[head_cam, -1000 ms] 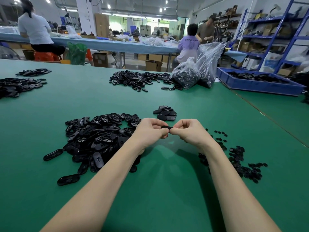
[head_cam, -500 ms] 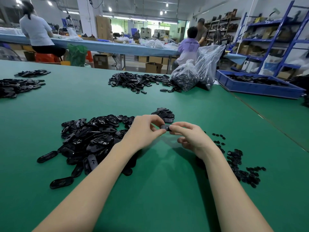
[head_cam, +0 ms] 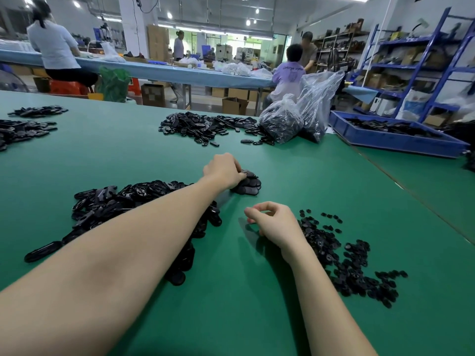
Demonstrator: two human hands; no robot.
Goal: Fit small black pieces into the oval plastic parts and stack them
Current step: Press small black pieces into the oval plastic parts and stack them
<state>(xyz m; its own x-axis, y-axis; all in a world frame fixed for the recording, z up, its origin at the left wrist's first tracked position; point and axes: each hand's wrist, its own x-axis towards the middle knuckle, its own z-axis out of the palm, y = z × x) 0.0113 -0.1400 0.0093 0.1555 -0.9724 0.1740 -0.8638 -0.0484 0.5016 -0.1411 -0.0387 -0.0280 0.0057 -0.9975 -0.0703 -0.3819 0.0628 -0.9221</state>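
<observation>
Now, head view: left hand reached out onto the small stack of oval parts on the green counter, fingers curled on the top one. Right hand loosely curled, holding nothing, beside the small black pieces. Big pile of oval parts under the left arm.

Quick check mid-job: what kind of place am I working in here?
Most likely a factory assembly floor: long green worktables heaped with black plastic parts, bagged parts and a blue bin of more, and other workers seated at a bench.
</observation>
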